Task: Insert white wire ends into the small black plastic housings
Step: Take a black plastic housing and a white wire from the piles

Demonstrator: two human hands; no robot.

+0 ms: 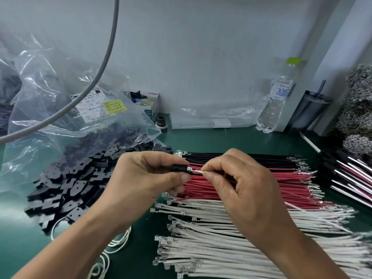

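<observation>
housing: we see a small matte black plastic block (179,168) pinched by left hand (145,178) above the wire piles
wire: white wire (196,171), shiny metal terminal pointing left at housing, long axis roughly horizontal
right hand (237,184): thumb and forefinger pinch the wire
stock: flat black housings (70,178) heaped left on green mat (24,248)
</observation>
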